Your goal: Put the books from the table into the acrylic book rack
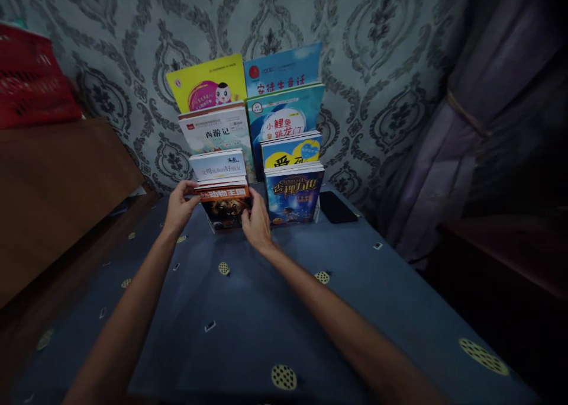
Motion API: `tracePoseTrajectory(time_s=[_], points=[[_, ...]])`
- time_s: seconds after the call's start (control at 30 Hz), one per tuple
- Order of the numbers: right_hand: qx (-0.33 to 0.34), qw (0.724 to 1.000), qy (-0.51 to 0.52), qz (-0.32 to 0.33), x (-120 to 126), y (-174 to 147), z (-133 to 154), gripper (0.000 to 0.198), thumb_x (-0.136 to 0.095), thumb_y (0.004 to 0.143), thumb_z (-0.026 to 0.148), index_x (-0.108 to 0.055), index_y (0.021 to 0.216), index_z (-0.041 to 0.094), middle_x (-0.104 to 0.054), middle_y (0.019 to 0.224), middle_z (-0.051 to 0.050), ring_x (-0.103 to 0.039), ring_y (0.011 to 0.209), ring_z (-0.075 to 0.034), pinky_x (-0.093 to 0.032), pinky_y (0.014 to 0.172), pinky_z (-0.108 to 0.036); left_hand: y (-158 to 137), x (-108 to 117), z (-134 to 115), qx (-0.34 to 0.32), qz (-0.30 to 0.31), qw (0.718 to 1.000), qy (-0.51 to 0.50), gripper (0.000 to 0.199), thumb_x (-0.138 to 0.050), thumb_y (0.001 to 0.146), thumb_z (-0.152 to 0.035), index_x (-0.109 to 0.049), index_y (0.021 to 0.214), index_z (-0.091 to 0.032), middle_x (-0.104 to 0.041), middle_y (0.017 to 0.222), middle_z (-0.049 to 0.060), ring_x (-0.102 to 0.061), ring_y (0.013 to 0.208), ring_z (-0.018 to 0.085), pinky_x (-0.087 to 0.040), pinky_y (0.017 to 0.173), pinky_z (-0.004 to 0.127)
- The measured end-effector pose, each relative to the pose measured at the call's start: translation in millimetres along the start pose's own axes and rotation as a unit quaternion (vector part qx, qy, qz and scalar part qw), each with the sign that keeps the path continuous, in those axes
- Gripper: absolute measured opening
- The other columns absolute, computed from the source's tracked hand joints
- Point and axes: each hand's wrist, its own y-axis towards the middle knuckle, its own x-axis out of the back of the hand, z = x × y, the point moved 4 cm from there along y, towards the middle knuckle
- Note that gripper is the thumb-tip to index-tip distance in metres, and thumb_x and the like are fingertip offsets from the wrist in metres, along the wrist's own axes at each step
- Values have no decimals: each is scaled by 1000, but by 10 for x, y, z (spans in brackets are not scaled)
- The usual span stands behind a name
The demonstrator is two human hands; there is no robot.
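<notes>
A book with a lion on its cover (224, 208) stands upright at the front of the left row of books. My left hand (180, 205) pinches its upper left corner, and my right hand (258, 222) is closed on its right edge, thumb over the cover. Just behind it rise a pale book (217, 167) and a white book with a landscape picture (217, 134). The yellow book (206, 82) is at the back of this row. Beside my right hand, a dark blue book (293, 198) fronts the right row. The fingers behind the lion book are partly hidden.
Behind the dark blue book stand a blue-and-yellow book (290, 150), a teal book (284, 112) and a light blue book (284, 64). A black flat object (338, 207) lies right of the books. A brown box (66, 186) is at left, a curtain (448, 138) at right.
</notes>
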Motion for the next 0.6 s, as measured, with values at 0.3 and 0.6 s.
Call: tracePoseTrajectory(time_s=[0.3, 0.6], points=[[21, 1000, -8, 3, 100, 129, 81, 61, -44, 83, 8, -46, 142, 19, -59, 134, -15, -54, 128, -27, -50, 109, -51, 165, -37, -107, -39, 89, 971, 220, 29, -65, 72, -38, -71, 93, -20, -73, 92, 4, -65, 91, 25, -48, 83, 35], [79, 996, -48, 17, 228, 364, 260, 54, -47, 84, 12, -49, 137, 18, -60, 132, -16, -53, 124, -30, -46, 108, -52, 163, -289, -690, -127, 206, 765, 597, 27, -60, 90, -41, -74, 102, -22, -76, 96, 12, -69, 95, 31, -44, 79, 37]])
